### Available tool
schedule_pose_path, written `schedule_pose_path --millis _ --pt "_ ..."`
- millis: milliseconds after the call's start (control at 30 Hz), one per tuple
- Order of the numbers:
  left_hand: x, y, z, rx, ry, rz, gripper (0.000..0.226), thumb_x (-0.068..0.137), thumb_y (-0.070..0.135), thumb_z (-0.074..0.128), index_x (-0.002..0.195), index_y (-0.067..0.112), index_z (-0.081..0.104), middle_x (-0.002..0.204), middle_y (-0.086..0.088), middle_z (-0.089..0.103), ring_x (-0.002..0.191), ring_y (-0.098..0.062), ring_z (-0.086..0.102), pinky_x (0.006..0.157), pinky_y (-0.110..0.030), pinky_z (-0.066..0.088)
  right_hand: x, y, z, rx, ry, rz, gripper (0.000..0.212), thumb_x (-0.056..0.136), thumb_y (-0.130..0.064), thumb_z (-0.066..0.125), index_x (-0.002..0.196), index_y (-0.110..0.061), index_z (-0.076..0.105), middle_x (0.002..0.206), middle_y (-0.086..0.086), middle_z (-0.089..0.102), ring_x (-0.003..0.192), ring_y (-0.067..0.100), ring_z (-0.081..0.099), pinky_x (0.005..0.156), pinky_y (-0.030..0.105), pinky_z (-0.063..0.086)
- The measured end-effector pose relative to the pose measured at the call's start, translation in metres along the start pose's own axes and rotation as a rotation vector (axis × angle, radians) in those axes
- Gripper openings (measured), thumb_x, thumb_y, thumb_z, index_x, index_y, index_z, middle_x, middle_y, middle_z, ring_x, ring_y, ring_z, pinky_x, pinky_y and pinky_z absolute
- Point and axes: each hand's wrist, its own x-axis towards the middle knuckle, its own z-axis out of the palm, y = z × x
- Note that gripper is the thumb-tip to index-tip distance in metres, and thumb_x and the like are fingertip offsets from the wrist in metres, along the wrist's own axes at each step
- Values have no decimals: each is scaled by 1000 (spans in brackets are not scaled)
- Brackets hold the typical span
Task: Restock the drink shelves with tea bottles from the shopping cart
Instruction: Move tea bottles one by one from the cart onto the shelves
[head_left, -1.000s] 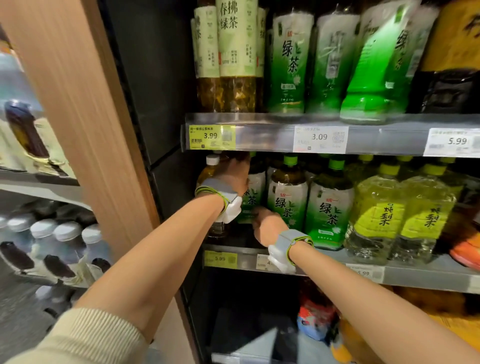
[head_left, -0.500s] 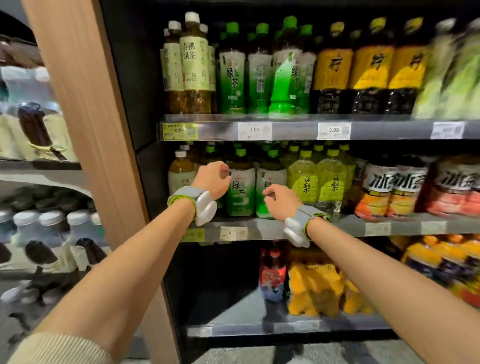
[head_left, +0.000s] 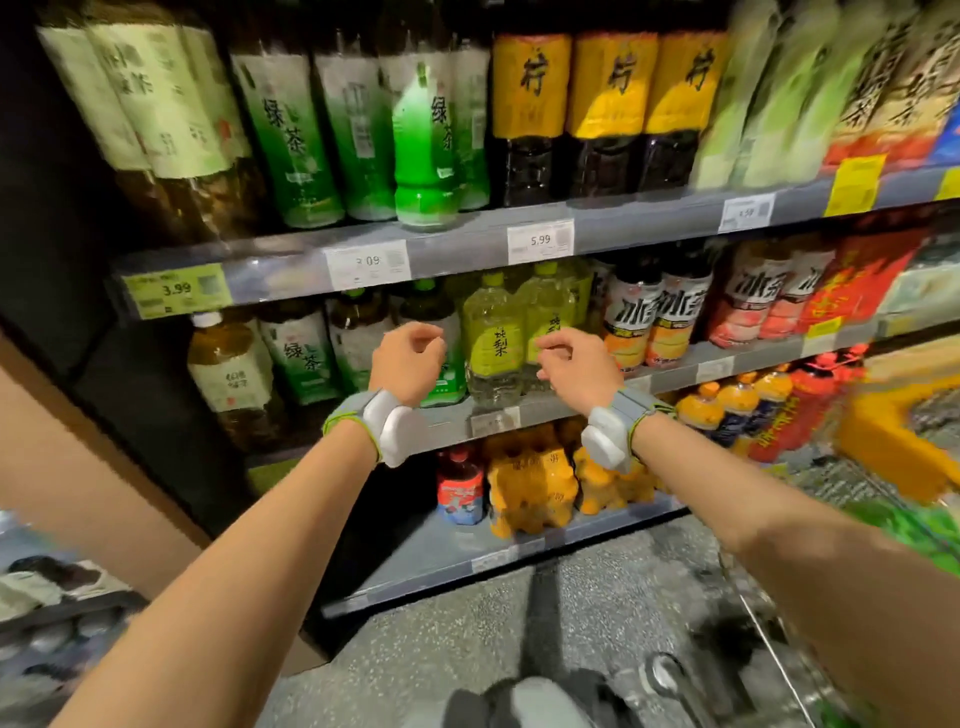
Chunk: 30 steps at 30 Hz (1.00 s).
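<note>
Both hands have drawn back from the middle shelf since the earlier frames, where they reached in among the bottles at its left end, and the view has swung right and down, so that floor and cart now show.

Tea bottles: the green-labelled tea bottles (head_left: 304, 353) stand upright on the middle shelf (head_left: 457, 421), at about 10 o'clock from the left hand, with a pale-labelled, white-capped bottle (head_left: 228, 364) just beside them at 9 o'clock. More green tea bottles stand in a row on the upper shelf (head_left: 457, 244), at 12 o'clock. What shows of the shopping cart (head_left: 883, 457) is a blurred yellow edge and wire mesh at 3 to 4 o'clock of the right hand; green shapes low at 4 o'clock may be its stock, but blur prevents certainty.

Hands: the left hand (head_left: 408, 361) hangs in front of the shelf edge, fingers loosely curled, grasping nothing. The right hand (head_left: 579, 364) hovers before the yellow-green bottles (head_left: 493, 348), fingers likewise loosely bent and released. Each wrist bears a grey-and-white band.

Step in hand, as judged: one placement appears complete, and the person is between shelf and cart. The next move calls for a turn toward 4 o'clock, a reach into the cart, and a firm grasp round a bottle's body, then a return to the green tea row.
</note>
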Motion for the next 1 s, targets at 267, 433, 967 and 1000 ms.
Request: schedule_pose_path --millis 267,433,967,1000 --pt "8 107 -21 -93 -194 -184 13 88 18 57 85 16 69 75 -5 69 75 -19 62 89 -41 53 -2 -67 -106 106 21 224 12 91 -17 53 96 -24 61 103 6 67 95 23 66 88 39 54" --pt "-5 200 -43 -145 -277 -248 18 93 11 52 86 7 69 75 -7 67 68 -21 61 89 -44 53 -27 -134 -197 129 -2 340 21 96 -14 50 114 -9 60 106 4 61 98 21 60 80 30 50" --pt "-112 339 7 -125 -665 -137 29 94 24 53 67 23 64 87 -16 71 88 -31 67 90 -46 54 -209 -158 -364 20 403 607 19 95 -22 51 93 -9 66 94 24 69 91 41 65 81 55 52" --pt "-123 348 16 -124 -706 -131 30 94 23 52 67 24 64 88 -17 70 85 -31 66 88 -45 55 -223 -152 -373 31 440 637 18 94 -22 52 98 -11 67 95 22 70 91 40 66 82 54 53"
